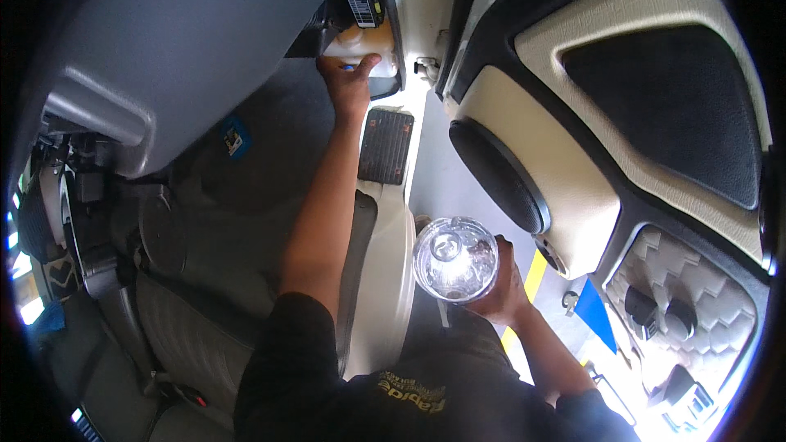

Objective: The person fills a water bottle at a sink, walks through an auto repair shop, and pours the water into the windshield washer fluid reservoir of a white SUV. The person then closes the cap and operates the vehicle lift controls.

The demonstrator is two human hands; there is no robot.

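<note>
From my remote feed I had the clear plastic container point(454, 260) in the right grip point(501, 295), held up near the lower middle of the view, over the strip between the seat edge and the open door point(540, 135); the right grip was closed around the container's right side, its fingers partly hidden behind the plastic; a strong glare sat on the container, so I could not tell how full it was; a round ring showed on its upper face.

The left grip point(348, 94) reached well ahead, to the white and orange tank point(385, 63) in a recess at the end of the grey panel point(188, 41); its thumb lay against the tank's front, with a small blue part point(348, 68) showing between thumb and fingers; I could not tell whether it was pinching that part or merely resting there.

Just above the tank sat a black box with a white label point(360, 8); below it, right of the left forearm, lay a dark ribbed plate point(386, 147); a blue packet point(236, 137) rested on the dark floor to the left; the door carried a black oval speaker point(499, 176) and a quilted pad point(688, 295); dark seats point(188, 319) filled the lower left.
</note>
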